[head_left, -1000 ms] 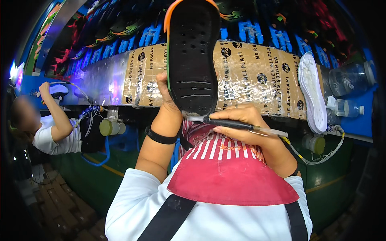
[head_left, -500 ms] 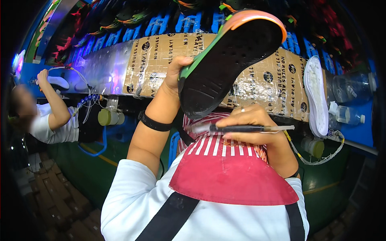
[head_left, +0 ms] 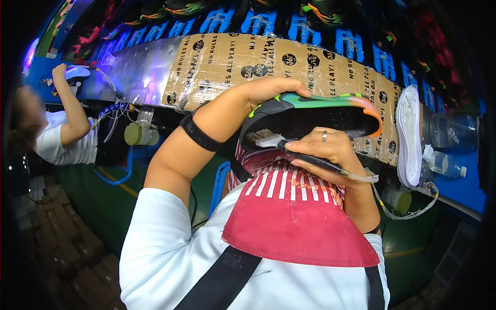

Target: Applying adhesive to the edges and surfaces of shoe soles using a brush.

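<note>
My left hand [head_left: 274,90] is closed on the far side of a shoe upper [head_left: 315,104], green and orange with a black bottom, held above the bench's near edge. The upper is tilted, its dark bottom toward me, its orange end at the right. In my right hand [head_left: 330,147] is a brush [head_left: 309,159] with a black handle and a clear tube at its rear end. Its pale bristles lie at the bottom of the upper, near the dark left end; they seem to touch it. A white shoe sole [head_left: 409,137] rests on the bench, right of my right hand.
Printed cardboard [head_left: 227,62] covers the bench. A large clear jar [head_left: 452,129] and a small bottle [head_left: 447,163] stand at the right. Lidded pots [head_left: 135,135] hang at the bench edge. Blue racks [head_left: 258,21] carry shoes behind. A co-worker [head_left: 67,124] works at the left.
My left hand has lowered the upper and turned it from upright slant to nearly level, moving it right. The brush has risen from below the upper to its bottom.
</note>
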{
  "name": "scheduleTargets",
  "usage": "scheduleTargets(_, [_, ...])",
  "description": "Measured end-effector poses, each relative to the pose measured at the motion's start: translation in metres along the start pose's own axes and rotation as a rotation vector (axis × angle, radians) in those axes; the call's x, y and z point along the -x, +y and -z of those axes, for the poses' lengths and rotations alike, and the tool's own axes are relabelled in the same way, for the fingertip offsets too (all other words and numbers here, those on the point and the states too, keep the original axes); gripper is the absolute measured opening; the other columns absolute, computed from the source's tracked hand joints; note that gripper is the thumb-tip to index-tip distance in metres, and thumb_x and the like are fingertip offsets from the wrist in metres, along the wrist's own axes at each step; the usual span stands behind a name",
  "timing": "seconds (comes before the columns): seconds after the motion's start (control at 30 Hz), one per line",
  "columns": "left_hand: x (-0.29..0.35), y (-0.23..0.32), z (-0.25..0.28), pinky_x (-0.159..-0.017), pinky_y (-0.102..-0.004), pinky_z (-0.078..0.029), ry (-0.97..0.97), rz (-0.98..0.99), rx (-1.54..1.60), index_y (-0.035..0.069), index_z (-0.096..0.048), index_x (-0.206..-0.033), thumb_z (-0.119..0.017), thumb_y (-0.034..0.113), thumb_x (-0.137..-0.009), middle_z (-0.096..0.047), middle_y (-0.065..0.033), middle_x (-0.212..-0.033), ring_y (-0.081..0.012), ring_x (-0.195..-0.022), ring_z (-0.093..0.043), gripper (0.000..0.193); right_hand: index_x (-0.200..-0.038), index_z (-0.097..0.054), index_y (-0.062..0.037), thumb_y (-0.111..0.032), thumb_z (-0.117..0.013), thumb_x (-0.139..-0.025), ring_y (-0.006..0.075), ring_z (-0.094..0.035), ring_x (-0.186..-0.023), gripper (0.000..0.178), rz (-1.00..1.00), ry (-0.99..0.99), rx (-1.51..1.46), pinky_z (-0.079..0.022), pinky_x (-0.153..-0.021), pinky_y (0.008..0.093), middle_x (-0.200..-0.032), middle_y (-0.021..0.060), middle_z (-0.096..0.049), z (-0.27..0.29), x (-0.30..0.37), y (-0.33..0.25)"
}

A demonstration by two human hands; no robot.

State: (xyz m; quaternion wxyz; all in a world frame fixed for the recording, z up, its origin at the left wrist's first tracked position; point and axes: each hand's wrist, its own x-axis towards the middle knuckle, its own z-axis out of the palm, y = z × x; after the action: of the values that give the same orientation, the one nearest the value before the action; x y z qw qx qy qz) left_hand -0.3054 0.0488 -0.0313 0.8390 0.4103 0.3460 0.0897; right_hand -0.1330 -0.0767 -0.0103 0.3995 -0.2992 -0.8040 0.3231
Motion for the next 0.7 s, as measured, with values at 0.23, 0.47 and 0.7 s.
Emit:
scheduleTargets(0.23, [0.007, 0.016, -0.005, -0.082, -0.0228, -0.047, 0.0, 0.103, -0.289, 0.002, -0.061, -0.115, -0.058, 0.027, -0.081, -0.063, -0.0109, -0.108, -0.0136, -0.093, -0.06, 0.042, -0.091, -0.069, -0.0029, -0.007, -0.075, -0.067, 0.0209, -0.058, -0.061, 0.025, 0.005, -0.17, -0.047, -0.045, -0.056, 0.0293, -0.07, 0.0074, -0.063, 0.006, 0.011, 0.005])
scheduleTargets(0.47, [0.005, 0.021, -0.003, -0.08, -0.0245, -0.047, -0.046, 0.13, -0.446, 0.004, -0.065, -0.107, -0.06, 0.029, -0.081, -0.065, -0.0071, -0.103, -0.0128, -0.09, -0.06, 0.037, -0.092, -0.07, -0.0095, -0.01, -0.075, -0.068, 0.0201, -0.06, -0.064, 0.024, 0.002, -0.091, 0.116, -0.048, -0.057, 0.0289, -0.066, 0.0059, -0.062, 0.004, 0.01, 0.002])
scheduleTargets(0.7, [0.017, 0.033, -0.006, -0.08, -0.0248, -0.047, 0.025, 0.127, -0.46, 0.004, -0.066, -0.105, -0.061, 0.03, -0.08, -0.065, -0.0062, -0.102, -0.0123, -0.09, -0.06, 0.036, -0.094, -0.07, -0.011, -0.008, -0.074, -0.068, 0.0192, -0.058, -0.063, 0.026, -0.001, 0.028, 0.128, -0.048, -0.056, 0.0287, -0.066, 0.0041, -0.061, 0.008, 0.012, -0.004])
